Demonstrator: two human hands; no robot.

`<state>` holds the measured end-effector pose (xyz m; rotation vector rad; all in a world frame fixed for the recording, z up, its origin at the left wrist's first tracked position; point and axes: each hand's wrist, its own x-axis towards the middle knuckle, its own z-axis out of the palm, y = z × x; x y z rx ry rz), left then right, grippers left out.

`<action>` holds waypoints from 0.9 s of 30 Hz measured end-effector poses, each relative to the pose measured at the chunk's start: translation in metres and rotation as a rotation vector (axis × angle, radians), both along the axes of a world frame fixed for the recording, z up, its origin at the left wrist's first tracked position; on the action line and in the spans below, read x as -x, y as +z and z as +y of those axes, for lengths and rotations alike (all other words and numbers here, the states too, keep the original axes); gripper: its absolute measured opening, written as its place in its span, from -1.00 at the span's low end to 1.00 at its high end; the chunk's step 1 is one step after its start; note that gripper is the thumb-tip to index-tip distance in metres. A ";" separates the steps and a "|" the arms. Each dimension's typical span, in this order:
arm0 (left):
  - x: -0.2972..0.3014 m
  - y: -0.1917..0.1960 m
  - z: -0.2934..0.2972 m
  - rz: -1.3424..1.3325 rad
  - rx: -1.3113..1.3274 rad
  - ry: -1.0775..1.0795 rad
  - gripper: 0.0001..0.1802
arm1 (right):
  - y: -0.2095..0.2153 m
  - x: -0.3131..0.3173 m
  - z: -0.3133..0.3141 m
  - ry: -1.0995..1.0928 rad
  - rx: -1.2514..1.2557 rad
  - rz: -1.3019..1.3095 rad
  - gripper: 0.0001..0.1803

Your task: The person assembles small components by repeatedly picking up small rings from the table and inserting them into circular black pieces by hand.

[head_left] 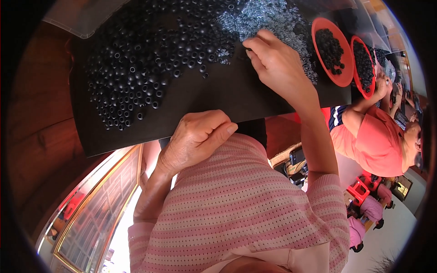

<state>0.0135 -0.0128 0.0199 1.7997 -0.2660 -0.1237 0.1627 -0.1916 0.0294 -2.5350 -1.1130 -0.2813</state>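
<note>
My left hand rests closed at the near edge of the black tabletop, thumb pressed along the curled fingers. What it may hold is hidden. My right hand is farther forward and to the right, its fingertips pinched together at the near side of a pile of small shiny silvery pieces. I cannot make out what sits in that pinch. Left of this pile spreads a broad heap of small black rings, with a few silvery pieces lying among them.
To the right stand a red bowl of black pieces and a second red bowl with similar contents. Beyond them sits a person in a coral top. A clear plastic bin is at the far left. Several people sit farther back at right.
</note>
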 end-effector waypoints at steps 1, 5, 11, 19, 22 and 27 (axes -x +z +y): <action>-0.001 0.001 0.000 0.015 -0.010 -0.002 -0.79 | 0.000 0.000 0.001 0.000 0.000 0.003 -0.94; -0.002 0.008 -0.001 0.030 -0.024 -0.016 -0.81 | 0.006 0.002 0.004 0.024 -0.059 0.036 -0.94; -0.012 0.011 -0.007 -0.043 -0.038 -0.043 -0.82 | -0.001 0.003 0.015 0.053 -0.033 0.073 -0.92; -0.012 -0.003 -0.008 -0.066 -0.009 0.041 -0.85 | 0.000 0.006 0.006 0.035 0.028 0.060 -0.92; -0.012 -0.007 -0.008 -0.082 0.010 0.069 -0.85 | 0.002 0.007 0.007 0.061 -0.093 0.016 -0.93; -0.012 -0.009 -0.008 -0.084 0.000 0.062 -0.84 | 0.001 0.012 0.034 0.184 -0.049 0.139 -0.80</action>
